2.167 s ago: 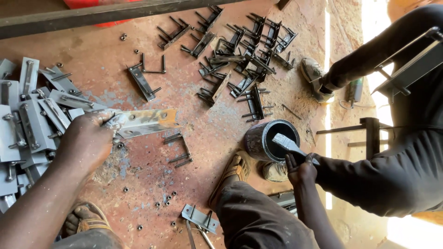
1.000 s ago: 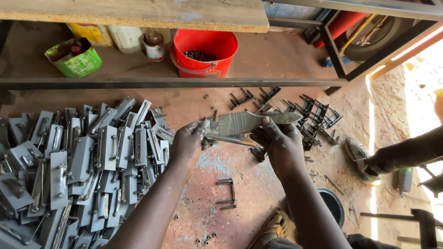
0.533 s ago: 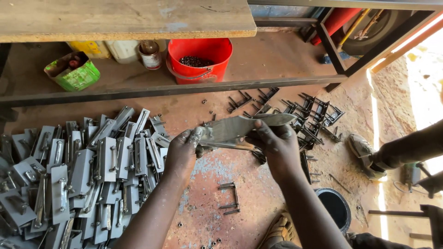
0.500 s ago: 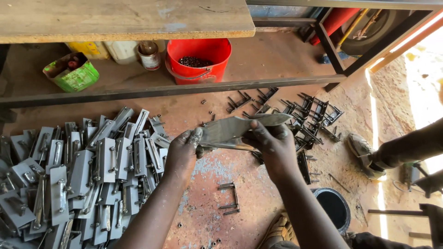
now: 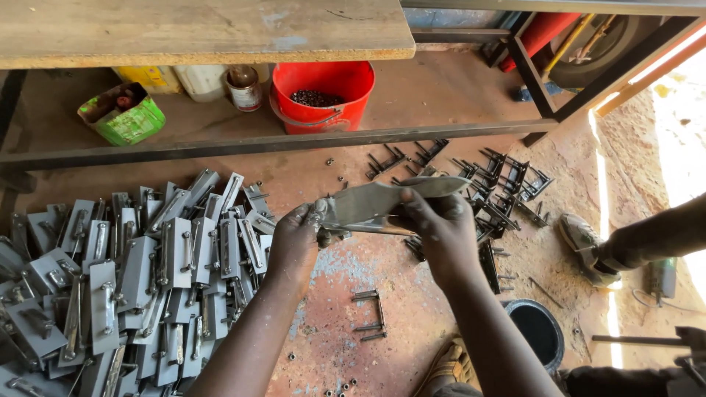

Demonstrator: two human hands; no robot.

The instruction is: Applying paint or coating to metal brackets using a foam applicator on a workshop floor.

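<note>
Above the rust-red workshop floor [image 5: 412, 316], right of the grey latch pile [image 5: 125, 279], left hand [image 5: 294, 239] and right hand [image 5: 441, 231], each grip clenched on the grey metal plate [image 5: 375, 202]: likely sharp edges, risk of cuts or slipping.

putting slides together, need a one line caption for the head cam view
Left hand and right hand hold a grey metal plate above a heap of grey latch plates.

Bare forearms, no sleeves; left hand [image 5: 293, 246], right hand [image 5: 441, 231] grimy.
</note>
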